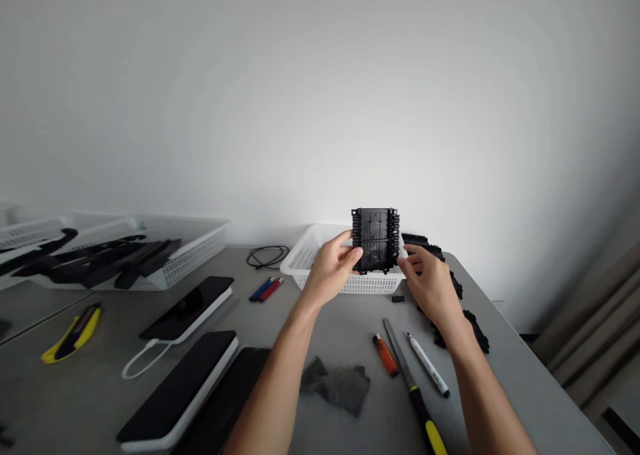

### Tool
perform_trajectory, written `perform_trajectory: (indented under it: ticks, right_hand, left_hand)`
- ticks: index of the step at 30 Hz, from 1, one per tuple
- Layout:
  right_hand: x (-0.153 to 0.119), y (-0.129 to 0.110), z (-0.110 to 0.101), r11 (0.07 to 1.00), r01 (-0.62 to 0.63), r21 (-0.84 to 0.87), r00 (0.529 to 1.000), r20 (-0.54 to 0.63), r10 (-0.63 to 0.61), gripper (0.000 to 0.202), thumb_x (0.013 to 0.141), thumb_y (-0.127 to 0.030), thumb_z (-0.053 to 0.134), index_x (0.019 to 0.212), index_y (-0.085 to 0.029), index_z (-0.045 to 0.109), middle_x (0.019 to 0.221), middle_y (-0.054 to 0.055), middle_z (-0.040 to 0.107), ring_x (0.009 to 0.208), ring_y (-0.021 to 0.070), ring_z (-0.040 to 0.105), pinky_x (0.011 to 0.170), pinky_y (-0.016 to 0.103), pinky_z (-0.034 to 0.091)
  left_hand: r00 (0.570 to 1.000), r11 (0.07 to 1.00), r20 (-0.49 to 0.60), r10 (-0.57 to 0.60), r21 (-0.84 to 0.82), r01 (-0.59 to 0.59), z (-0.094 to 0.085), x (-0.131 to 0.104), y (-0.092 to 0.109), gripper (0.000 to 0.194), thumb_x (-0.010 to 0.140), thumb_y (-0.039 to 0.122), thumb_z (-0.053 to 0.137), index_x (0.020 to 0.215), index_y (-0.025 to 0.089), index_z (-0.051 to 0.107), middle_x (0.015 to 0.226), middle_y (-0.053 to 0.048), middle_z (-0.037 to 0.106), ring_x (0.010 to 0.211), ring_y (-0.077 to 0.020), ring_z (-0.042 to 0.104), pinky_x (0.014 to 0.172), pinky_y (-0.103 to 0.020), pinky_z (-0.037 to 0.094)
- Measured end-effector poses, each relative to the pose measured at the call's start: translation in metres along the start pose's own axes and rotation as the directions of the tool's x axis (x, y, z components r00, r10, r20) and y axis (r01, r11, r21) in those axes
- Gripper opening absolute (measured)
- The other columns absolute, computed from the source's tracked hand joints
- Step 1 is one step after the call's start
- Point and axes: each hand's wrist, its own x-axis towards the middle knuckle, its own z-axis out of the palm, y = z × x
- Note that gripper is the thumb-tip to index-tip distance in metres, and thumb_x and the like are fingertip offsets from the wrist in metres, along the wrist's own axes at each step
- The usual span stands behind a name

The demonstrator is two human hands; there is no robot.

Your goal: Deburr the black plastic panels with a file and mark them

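Before the central white basket, a black ridged plastic part is held upright, raised off the tabletop. The left hand grips its left edge, thumb across the face. The right hand is at its right edge, thumb and fingers drawn together; whether they clamp the part cannot be told. Hands and part block most of the basket's interior; contents not verifiable.

Well left of the central basket, a long white basket carries a heap of dark strips, some reaching over its front rim.

Just left of the basket: a coiled black cable, a blue lighter and a red lighter, side by side. Farther left and nearer the viewer: two slab-like devices and a yellow-and-black cutter.

Close to the basket's front wall, a small black piece. Farther out in front: an orange lighter, a file, a white marker and a dark grey scrap.

Right of the basket, more ridged black pieces, partly obscured by the right hand and forearm.
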Motion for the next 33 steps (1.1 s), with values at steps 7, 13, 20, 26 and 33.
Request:
perform_trajectory:
  ticks: [7, 13, 20, 26, 33]
  right_hand:
    - [-0.063, 0.049, 0.014, 0.674, 0.061, -0.736, 0.909, 0.320, 0.268, 0.015, 0.090, -0.025, 0.057, 0.095, -0.016, 0.068, 0.093, 0.015, 0.072, 0.087, 0.0301, 0.071, 0.069, 0.035, 0.049]
    - [-0.107, 0.103, 0.045, 0.491, 0.085, -0.867, 0.856, 0.316, 0.410, 0.046, 0.089, -0.001, 0.039, 0.129, -0.016, 0.054, 0.105, 0.016, 0.070, 0.093, 0.0247, 0.071, 0.070, 0.030, 0.052]
    - [-0.088, 0.095, 0.024, 0.766, 0.049, -0.641, 0.956, 0.253, 0.151, 0.039, 0.091, -0.010, 0.038, 0.121, -0.014, 0.061, 0.090, 0.012, 0.071, 0.078, 0.0229, 0.070, 0.061, 0.027, 0.048]
    - [-0.052, 0.041, -0.036, 0.979, 0.114, 0.167, 0.969, 0.199, -0.146, 0.028, 0.091, -0.031, 0.050, 0.108, -0.018, 0.067, 0.078, 0.005, 0.070, 0.066, 0.0173, 0.065, 0.055, 0.024, 0.048]
    - [-0.025, -0.001, -0.035, 0.851, 0.175, 0.496, 0.982, -0.030, -0.185, 0.029, 0.079, -0.039, 0.071, 0.100, -0.019, 0.066, 0.071, 0.004, 0.068, 0.057, 0.0157, 0.063, 0.055, 0.027, 0.051]
  left_hand:
    - [0.998, 0.996, -0.066, -0.008, -0.087, 0.002, -0.008, 0.002, -0.002, 0.056, 0.070, 0.037, 0.076, 0.121, 0.019, 0.064, 0.093, -0.011, 0.075, 0.070, -0.0237, 0.071, 0.053, -0.029, 0.056]
    - [0.998, 0.995, -0.062, 0.007, -0.094, -0.013, -0.010, 0.002, -0.001, 0.058, 0.068, 0.036, 0.077, 0.122, 0.019, 0.064, 0.097, -0.012, 0.074, 0.073, -0.0239, 0.070, 0.054, -0.028, 0.055]
    - [0.999, 0.998, -0.054, 0.007, -0.058, -0.010, -0.010, 0.002, -0.003, 0.055, 0.073, 0.041, 0.073, 0.124, 0.021, 0.063, 0.095, -0.012, 0.074, 0.074, -0.0239, 0.070, 0.054, -0.029, 0.055]
    - [0.999, 0.999, -0.045, 0.017, -0.042, -0.019, -0.009, 0.002, -0.003, 0.058, 0.073, 0.044, 0.073, 0.124, 0.020, 0.062, 0.092, -0.012, 0.074, 0.075, -0.0249, 0.071, 0.055, -0.030, 0.056]
    - [0.998, 0.998, 0.012, 0.060, 0.021, -0.061, -0.009, 0.001, 0.000, 0.059, 0.079, 0.044, 0.067, 0.131, 0.017, 0.056, 0.098, -0.012, 0.073, 0.077, -0.0222, 0.069, 0.059, -0.028, 0.056]
